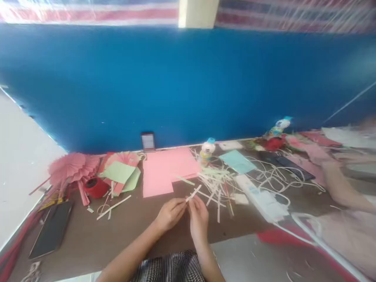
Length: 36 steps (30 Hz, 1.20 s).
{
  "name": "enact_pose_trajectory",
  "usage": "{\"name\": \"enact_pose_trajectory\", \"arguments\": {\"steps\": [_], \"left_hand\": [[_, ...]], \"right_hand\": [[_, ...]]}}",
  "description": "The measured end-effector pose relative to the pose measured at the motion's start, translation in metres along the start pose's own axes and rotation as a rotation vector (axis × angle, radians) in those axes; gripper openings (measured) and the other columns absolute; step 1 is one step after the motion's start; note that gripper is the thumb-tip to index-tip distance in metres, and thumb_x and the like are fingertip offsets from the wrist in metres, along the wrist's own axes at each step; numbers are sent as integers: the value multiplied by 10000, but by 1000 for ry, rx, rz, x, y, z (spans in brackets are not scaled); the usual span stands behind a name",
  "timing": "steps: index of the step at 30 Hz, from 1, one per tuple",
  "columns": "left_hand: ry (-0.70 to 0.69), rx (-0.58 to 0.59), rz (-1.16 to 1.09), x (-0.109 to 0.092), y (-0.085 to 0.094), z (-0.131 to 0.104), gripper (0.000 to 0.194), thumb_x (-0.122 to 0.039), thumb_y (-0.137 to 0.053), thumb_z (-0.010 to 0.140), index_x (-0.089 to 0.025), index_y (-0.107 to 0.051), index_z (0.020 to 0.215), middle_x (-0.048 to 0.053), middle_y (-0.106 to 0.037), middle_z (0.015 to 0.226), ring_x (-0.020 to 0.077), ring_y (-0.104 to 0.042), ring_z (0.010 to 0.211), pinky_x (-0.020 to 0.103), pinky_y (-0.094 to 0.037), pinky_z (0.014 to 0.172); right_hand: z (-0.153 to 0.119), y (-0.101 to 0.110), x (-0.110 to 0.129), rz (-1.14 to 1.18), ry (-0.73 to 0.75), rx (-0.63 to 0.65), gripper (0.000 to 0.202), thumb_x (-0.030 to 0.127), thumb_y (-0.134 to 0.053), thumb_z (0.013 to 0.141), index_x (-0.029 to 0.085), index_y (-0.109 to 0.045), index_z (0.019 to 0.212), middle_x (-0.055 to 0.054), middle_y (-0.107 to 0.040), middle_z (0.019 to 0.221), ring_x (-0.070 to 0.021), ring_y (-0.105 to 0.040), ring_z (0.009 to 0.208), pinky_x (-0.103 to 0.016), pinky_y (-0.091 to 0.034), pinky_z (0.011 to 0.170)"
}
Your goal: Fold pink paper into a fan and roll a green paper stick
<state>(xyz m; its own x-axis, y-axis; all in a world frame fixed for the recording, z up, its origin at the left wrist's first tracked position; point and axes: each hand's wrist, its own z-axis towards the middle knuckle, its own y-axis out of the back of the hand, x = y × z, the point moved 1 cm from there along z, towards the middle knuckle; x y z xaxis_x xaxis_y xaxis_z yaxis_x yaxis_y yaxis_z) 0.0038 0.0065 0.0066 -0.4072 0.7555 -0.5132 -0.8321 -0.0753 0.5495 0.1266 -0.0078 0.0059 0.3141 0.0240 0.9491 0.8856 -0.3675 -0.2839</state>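
Observation:
Between my two hands, low over the table in the middle of the head view, a narrow whitish paper strip points up to the right. My left hand pinches near its lower end with thumb and forefinger. Close beside it, my right hand has its fingers curled around the same strip. The fingertips of both hands nearly meet, and the exact fold there is too small to make out. Just beyond lies a pink paper sheet. A loose heap of pale paper strips spreads to the right of my hands.
Left: pink paper fans, a red tape roll, green paper and a dark phone. Right: a bottle, blue paper, a white power strip with cables, and another person's arm. A blue partition stands behind.

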Motion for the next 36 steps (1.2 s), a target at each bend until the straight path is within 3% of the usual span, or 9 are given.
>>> {"name": "enact_pose_trajectory", "arguments": {"steps": [4,8,14,21,25,28,30,33,36], "left_hand": [[253,-76,-125,-14,2,16,210,-179,-489,780,-185,-615,949,70,-599,942,151,-563,893,289,-472,790],[492,-118,-317,-12,-1,34,199,-274,-518,766,-181,-643,891,76,-586,943,167,-569,878,307,-476,765],[572,-61,-452,-16,-9,46,177,-306,-550,735,-161,-645,698,65,-609,845,164,-574,820,284,-461,738],[686,-92,-490,-6,-25,44,203,-299,-445,788,-156,-586,760,41,-623,771,142,-586,738,270,-456,703],[631,97,-449,-3,-42,45,136,-267,-527,729,-163,-606,765,33,-647,768,150,-601,722,267,-463,696],[414,321,-381,-14,-52,45,210,-217,-431,790,-195,-617,884,16,-659,821,142,-602,750,264,-449,735],[242,420,-339,-20,-54,44,299,-160,-394,793,-215,-573,1026,30,-621,1014,151,-568,910,272,-418,819],[170,402,-183,-8,-51,43,323,-169,-468,747,-213,-562,1054,54,-490,1220,193,-442,1103,309,-350,917],[384,210,57,30,-34,50,229,-189,-433,772,-194,-617,909,55,-610,984,195,-500,962,327,-356,881]], "right_hand": [[-1,9,4,-3,30,15,405,338,-624,685,153,-525,1032,-98,-639,925,-213,-599,854,-330,-470,750],[-5,12,11,-50,72,49,365,318,-632,678,159,-543,994,-83,-644,864,-201,-607,791,-319,-487,697],[-10,12,21,-94,112,95,302,290,-621,693,175,-545,961,-68,-640,867,-190,-596,836,-325,-467,768],[-10,23,26,-100,97,6,311,324,-620,676,174,-540,936,-67,-643,829,-198,-616,756,-340,-474,727],[-11,39,34,-101,115,-69,324,333,-619,672,172,-534,939,-67,-638,828,-182,-614,673,-329,-482,664],[-13,52,46,-118,161,-132,319,357,-609,682,173,-533,931,-57,-630,800,-173,-599,642,-326,-478,645],[-15,58,56,-143,195,-174,309,377,-601,688,173,-530,911,-43,-620,745,-164,-582,608,-318,-471,617],[-17,65,70,-188,227,-222,274,385,-592,703,174,-523,865,-6,-572,633,-133,-532,534,-278,-441,544],[-16,70,78,-221,207,-226,264,404,-586,707,175,-520,820,18,-522,574,-93,-450,449,-232,-372,440]]}}
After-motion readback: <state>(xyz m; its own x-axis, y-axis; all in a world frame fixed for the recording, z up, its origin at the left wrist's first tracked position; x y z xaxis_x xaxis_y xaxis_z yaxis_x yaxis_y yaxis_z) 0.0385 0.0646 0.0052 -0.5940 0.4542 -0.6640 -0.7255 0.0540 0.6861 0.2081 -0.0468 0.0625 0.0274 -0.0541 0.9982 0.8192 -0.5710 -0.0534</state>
